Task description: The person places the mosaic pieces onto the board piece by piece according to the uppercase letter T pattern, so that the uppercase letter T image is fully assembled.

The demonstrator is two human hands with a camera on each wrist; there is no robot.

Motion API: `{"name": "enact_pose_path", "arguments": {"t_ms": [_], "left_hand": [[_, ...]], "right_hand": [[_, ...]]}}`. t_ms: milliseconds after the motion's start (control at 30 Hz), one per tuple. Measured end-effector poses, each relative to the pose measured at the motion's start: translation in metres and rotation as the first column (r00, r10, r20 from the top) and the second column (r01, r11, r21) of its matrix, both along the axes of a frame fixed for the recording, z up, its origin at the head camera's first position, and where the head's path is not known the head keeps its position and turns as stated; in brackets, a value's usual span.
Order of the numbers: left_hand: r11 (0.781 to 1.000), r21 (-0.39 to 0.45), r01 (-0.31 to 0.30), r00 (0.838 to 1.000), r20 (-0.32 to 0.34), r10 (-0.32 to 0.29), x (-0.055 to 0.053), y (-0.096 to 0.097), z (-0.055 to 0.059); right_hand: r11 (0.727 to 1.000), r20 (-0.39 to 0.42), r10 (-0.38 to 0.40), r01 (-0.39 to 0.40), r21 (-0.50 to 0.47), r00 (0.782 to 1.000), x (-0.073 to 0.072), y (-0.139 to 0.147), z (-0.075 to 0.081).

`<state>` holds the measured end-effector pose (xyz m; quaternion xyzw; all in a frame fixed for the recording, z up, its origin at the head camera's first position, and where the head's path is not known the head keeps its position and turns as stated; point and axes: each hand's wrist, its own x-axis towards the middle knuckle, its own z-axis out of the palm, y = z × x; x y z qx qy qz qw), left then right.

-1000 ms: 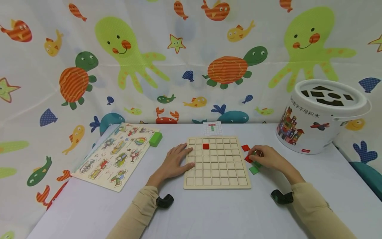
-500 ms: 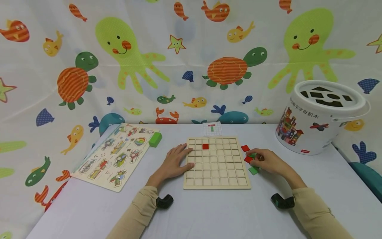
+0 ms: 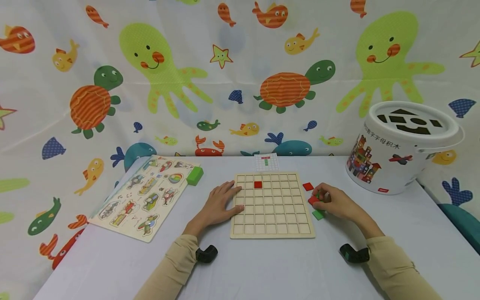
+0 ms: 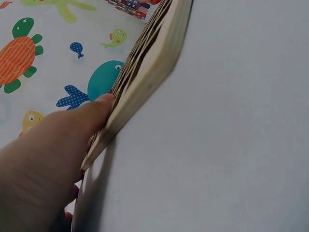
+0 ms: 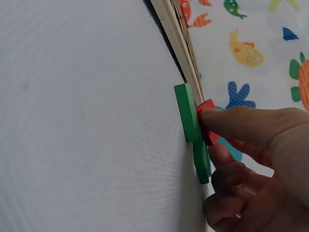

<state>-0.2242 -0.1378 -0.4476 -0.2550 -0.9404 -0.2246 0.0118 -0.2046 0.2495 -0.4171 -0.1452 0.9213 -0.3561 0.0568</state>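
Note:
A pale wooden grid board lies mid-table, one red square tile set in its second row. My left hand rests on the board's left edge, fingers spread and thumb touching the rim. To the right of the board, my right hand pinches another red square tile between thumb and fingers. In the right wrist view the thumb presses that red tile, beside two green tiles, the nearer green tile standing out. A third red tile lies just behind the hand. Fingers partly cover the green pieces.
A small pattern card with a red and green figure lies behind the board. At left is a picture puzzle board with a green block at its edge. A white lidded bucket stands at back right.
My right hand's fingers have shifted among the tiles, and the thumb has come onto the red tile, now pinched. The left hand has stayed on the board's edge.

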Motion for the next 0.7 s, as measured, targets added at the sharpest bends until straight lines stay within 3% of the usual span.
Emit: {"name": "enact_pose_path", "arguments": {"t_ms": [533, 700], "left_hand": [[1.0, 0.009, 0.017, 0.999, -0.04, -0.016, -0.001, 0.001, -0.001], [1.0, -0.013, 0.007, 0.999, -0.044, -0.007, -0.001, 0.001, -0.004]], "right_hand": [[0.994, 0.012, -0.09, 0.09, -0.063, 0.996, -0.008, 0.008, 0.006], [0.99, -0.015, -0.079, 0.077, -0.115, 0.997, -0.014, 0.004, 0.005]]}}
